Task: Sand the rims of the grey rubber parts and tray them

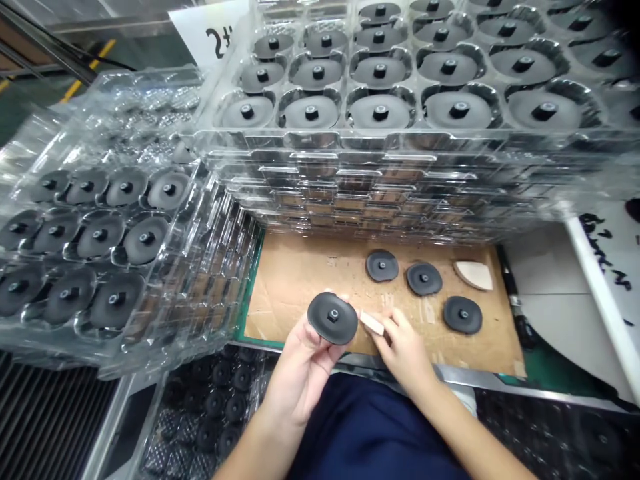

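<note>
My left hand (306, 373) grips a black oval disc (343, 328) by its rim, with the side bearing a short central post turned up. In my right hand (407, 353), a small pale flat block (372, 324) is pinched between thumb and fingers. One end of that block lies right by the disc's right edge; whether they touch I cannot tell. To the right, several like discs rest on the brown cardboard, post up, among them a near one (463, 315) and a far one (382, 265). A pale wedge-shaped piece (474, 275) lies beside them.
Beyond the cardboard (285, 267) rises a tall stack of clear plastic trays (380, 143), the top one filled with discs. Another tray stack (165, 280) stands at the left, holding discs and bare pockets. A white board edge (600, 287) borders the right. More trayed discs (215, 403) sit below the bench edge.
</note>
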A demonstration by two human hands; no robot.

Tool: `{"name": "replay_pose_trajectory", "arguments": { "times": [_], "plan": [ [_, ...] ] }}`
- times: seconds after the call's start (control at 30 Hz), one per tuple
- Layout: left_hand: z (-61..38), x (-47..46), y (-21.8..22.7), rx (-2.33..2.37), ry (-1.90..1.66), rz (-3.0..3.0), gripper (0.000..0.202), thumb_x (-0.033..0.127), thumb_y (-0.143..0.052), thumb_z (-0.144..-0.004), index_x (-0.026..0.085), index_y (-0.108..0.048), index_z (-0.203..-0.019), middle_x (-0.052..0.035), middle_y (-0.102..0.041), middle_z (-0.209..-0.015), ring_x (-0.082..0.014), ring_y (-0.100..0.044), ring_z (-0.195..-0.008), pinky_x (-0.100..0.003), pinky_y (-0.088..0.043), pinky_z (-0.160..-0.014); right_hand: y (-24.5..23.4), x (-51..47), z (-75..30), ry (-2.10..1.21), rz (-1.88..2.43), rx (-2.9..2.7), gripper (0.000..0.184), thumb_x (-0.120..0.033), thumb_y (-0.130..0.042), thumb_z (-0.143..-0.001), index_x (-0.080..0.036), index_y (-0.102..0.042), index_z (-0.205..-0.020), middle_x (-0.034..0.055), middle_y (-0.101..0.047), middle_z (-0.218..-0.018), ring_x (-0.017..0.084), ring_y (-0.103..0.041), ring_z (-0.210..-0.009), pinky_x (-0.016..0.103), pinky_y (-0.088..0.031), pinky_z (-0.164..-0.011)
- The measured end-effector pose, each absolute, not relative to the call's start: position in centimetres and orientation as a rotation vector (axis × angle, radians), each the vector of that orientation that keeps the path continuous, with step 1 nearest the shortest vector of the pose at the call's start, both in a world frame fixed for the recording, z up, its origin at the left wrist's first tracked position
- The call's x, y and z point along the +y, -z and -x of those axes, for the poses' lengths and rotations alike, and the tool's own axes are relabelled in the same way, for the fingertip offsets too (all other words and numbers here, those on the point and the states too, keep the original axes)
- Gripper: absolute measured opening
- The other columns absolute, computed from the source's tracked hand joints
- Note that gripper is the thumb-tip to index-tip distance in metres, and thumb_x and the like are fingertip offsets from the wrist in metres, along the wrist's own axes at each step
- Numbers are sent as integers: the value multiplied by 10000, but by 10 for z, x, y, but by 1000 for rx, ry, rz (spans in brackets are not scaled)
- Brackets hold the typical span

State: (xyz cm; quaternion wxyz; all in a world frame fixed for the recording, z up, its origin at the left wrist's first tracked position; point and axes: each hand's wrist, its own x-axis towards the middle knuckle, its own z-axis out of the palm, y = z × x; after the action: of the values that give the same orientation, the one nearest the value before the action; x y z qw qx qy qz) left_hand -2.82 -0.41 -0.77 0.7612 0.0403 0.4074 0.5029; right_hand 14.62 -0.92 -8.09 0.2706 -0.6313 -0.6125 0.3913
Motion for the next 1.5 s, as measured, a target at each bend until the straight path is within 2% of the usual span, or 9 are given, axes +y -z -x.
{"name": "replay_pose_trajectory", "arguments": {
  "times": [0.07, 0.17, 0.23, 0.37, 0.7, 0.87, 1.03, 1.2, 1.5],
  "plan": [
    [26, -3, 7, 885, -1090, -97, 627, 349, -742, -683, 209, -530, -1256, -114, -630, -1211, -239, -620, -1051, -299, -504, -866, 63, 4, -146, -1031, 1702, -1652, 243, -318, -546, -842, -183, -667, -1003, 59, -634, -825, 186, -595, -680, 354, -516, -678],
    [21, -4, 6, 911, -1105, -122, 602, 305, -758, -669, 212, -556, -1228, -91, -646, -1178, -215, -621, -1031, -287, -495, -872, 17, 17, -138, -948, 1627, -1612, 307, -296, -522, -871, -223, -556, -1167, 57, -654, -1041, 177, -618, -797, 312, -507, -705],
    [18, -5, 4, 912, -1095, -135, 589, 297, -759, -669, 217, -564, -1219, -72, -673, -1113, -196, -625, -1002, -274, -492, -870, -16, 19, -127, -823, 1375, -1672, 266, -233, -492, -891, -221, -553, -1150, 65, -645, -1112, 200, -604, -945, 341, -474, -810],
    [14, -7, 1, 906, -1063, -168, 561, 280, -745, -684, 251, -564, -1214, -60, -677, -1105, -195, -641, -960, -276, -515, -829, -52, 19, -112, -928, 1118, -1997, 225, -126, -440, -896, -180, -592, -1054, 43, -694, -973, 176, -617, -837, 322, -449, -740],
    [13, -3, -12, 1008, -1142, -258, 541, 179, -836, -526, 274, -684, -1037, -17, -724, -1030, -210, -657, -964, -253, -523, -825, -49, 10, -114, -895, 1104, -1906, 234, -97, -471, -866, -138, -578, -1069, 43, -690, -899, 153, -605, -755, 286, -443, -677],
    [6, 1, -16, 937, -1097, -298, 454, 246, -838, -532, 234, -711, -967, -32, -738, -981, -214, -659, -965, -247, -524, -833, -54, 18, -114, -691, 1138, -1865, 221, -97, -431, -890, -99, -566, -1065, 87, -677, -1037, 182, -609, -876, 325, -440, -764],
    [13, 3, -19, 828, -1140, -266, 551, 232, -854, -493, 283, -695, -1018, 7, -728, -1045, -181, -681, -920, -218, -532, -821, -50, 8, -133, -898, 1109, -1947, 207, -122, -470, -875, -159, -580, -1046, 14, -686, -830, 133, -587, -660, 277, -437, -632],
    [10, 3, -17, 846, -1181, -226, 539, 61, -796, -551, 308, -692, -1019, 37, -727, -1056, -135, -668, -946, -157, -521, -796, -51, -4, -140, -602, 1290, -1965, 210, -86, -483, -862, -102, -577, -1049, 74, -693, -938, 170, -614, -748, 325, -420, -689],
    [9, 1, -17, 901, -1213, -199, 517, 41, -751, -608, 328, -683, -1033, 41, -716, -1083, -136, -655, -977, -151, -525, -779, -54, 2, -130, -639, 1228, -1947, 208, -87, -468, -864, -103, -586, -1034, 61, -692, -885, 164, -607, -720, 316, -432, -679]
  ]
}}
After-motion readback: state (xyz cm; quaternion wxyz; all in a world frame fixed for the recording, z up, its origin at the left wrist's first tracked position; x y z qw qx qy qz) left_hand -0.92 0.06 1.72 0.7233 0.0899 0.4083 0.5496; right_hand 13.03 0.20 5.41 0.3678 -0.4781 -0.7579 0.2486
